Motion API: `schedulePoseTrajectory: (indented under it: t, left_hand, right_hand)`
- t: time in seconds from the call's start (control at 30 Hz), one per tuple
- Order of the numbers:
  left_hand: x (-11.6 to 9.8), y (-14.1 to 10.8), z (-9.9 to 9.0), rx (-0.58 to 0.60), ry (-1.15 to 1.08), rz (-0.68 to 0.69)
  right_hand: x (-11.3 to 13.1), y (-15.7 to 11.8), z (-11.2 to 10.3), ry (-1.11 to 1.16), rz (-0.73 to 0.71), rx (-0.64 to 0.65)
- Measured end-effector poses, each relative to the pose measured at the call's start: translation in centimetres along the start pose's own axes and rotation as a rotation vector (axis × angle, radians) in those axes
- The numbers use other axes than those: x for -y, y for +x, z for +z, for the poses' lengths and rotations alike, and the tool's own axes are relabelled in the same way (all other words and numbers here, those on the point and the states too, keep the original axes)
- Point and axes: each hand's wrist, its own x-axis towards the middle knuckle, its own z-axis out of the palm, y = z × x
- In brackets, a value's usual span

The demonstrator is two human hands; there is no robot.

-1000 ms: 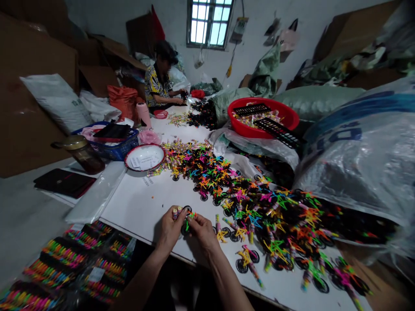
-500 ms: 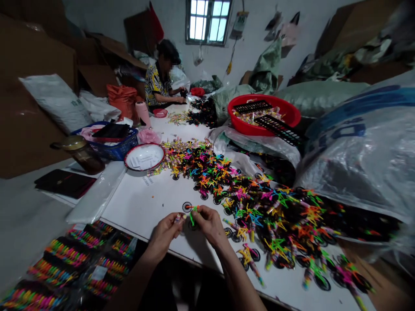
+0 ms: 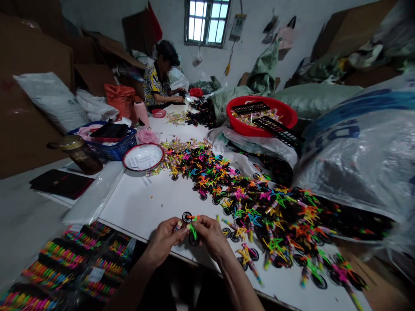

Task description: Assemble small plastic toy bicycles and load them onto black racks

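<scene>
My left hand [image 3: 163, 240] is closed on a small tube with colourful contents [image 3: 178, 226], pinched between thumb and fingers. My right hand [image 3: 212, 235] grips a toy bicycle [image 3: 193, 238] with a green and orange frame and two black spoked wheels. The tube's end meets the bicycle between my hands, above the table's near edge; whether the two are joined I cannot make out. Right of my hands spreads a pile of toy bicycles [image 3: 253, 211], some with colourful tubes on them.
On the white table [image 3: 129, 207] stand a red-rimmed bowl [image 3: 144, 157], a blue basket [image 3: 121, 147] and a red basin [image 3: 249, 129]. More loose tubes [image 3: 168, 157] lie beyond. Packed toys [image 3: 61, 255] lie lower left. A person [image 3: 157, 82] works at the far end.
Both hands have come closer together and slightly lower. The tube in my left hand now meets the toy bicycle, which my right hand still grips.
</scene>
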Motion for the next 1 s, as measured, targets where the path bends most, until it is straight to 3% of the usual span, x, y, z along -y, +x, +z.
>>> schedulePoseTrajectory:
  t: [0.13, 0.2, 0.27, 0.33, 0.4, 0.43, 0.53, 0.57, 0.6, 0.63, 0.67, 0.7, 0.8, 0.9, 1.0]
  left_hand:
    - [1.8, 0.1, 0.2, -0.098, 0.229, 0.057]
    - [2.5, 0.2, 0.7, -0.175, 0.233, 0.077]
    - [2.6, 0.3, 1.4, -0.209, 0.194, 0.079]
    - [2.0, 0.4, 1.9, -0.187, 0.17, 0.056]
    - [1.1, 0.6, 2.0, -0.163, 0.126, 0.021]
    - [0.8, 0.7, 1.9, -0.168, 0.08, 0.0]
    - [0.5, 0.8, 1.7, -0.233, -0.093, -0.092]
    - [0.6, 0.7, 1.8, -0.233, -0.124, -0.121]
    - [0.8, 0.7, 2.0, -0.21, -0.137, -0.136]
    - [1.0, 0.6, 2.4, -0.17, -0.134, -0.137]
    - [1.1, 0.6, 2.8, -0.12, -0.12, -0.127]
    - [1.2, 0.6, 3.2, -0.069, -0.1, -0.111]
    - [1.4, 0.6, 3.5, -0.005, -0.026, -0.068]
    - [1.7, 0.9, 2.4, -0.097, 0.003, -0.056]
    - [1.9, 1.8, 1.2, -0.238, -0.031, -0.048]
  right_hand:
    - [-1.6, 0.1, 0.6, -0.276, -0.127, -0.213]
    - [-2.4, 0.4, 1.2, -0.461, -0.201, -0.324]
    - [-2.3, 0.5, 1.1, -0.511, -0.21, -0.297]
    - [-0.8, -0.1, -0.5, -0.48, -0.217, -0.193]
    - [2.2, -1.6, -4.0, -0.55, -0.282, -0.246]
    - [4.2, -2.5, -6.1, -0.652, -0.339, -0.372]
    - [9.5, -4.1, -11.3, -1.194, -0.344, -0.965]
    - [10.6, -3.7, -11.9, -1.354, -0.31, -1.086]
    - [11.2, -2.7, -11.8, -1.488, -0.293, -1.106]
    - [11.2, -1.1, -11.1, -1.579, -0.297, -1.04]
    - [10.9, 1.0, -9.8, -1.629, -0.33, -0.877]
    - [10.2, 3.4, -8.2, -1.672, -0.407, -0.635]
    - [7.9, 10.1, -4.0, -1.686, -0.458, -0.329]
    - [6.8, 12.8, -3.2, -1.676, -0.432, -0.252]
    - [6.4, 11.7, -4.5, -1.669, -0.453, -0.27]
